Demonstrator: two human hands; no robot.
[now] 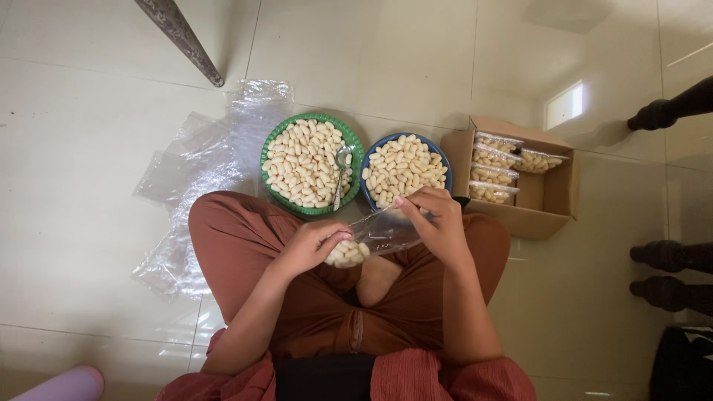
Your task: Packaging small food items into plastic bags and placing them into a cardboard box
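Note:
I sit cross-legged on a tiled floor. A small clear plastic bag [375, 236], partly filled with pale peeled kernels, lies tilted between my hands above my lap. My left hand [316, 246] cups the filled bottom end. My right hand [438, 223] pinches the open top end. Just beyond them stand a green basket [270, 141] and a blue bowl [443, 160], both heaped with the same pale kernels. A metal spoon [341, 169] rests in the green basket.
An open cardboard box [553, 197] at the right holds several filled bags. Empty clear bags [200, 167] lie spread on the floor at the left. A furniture leg [182, 41] stands at the far left, dark furniture legs [668, 256] at the right edge.

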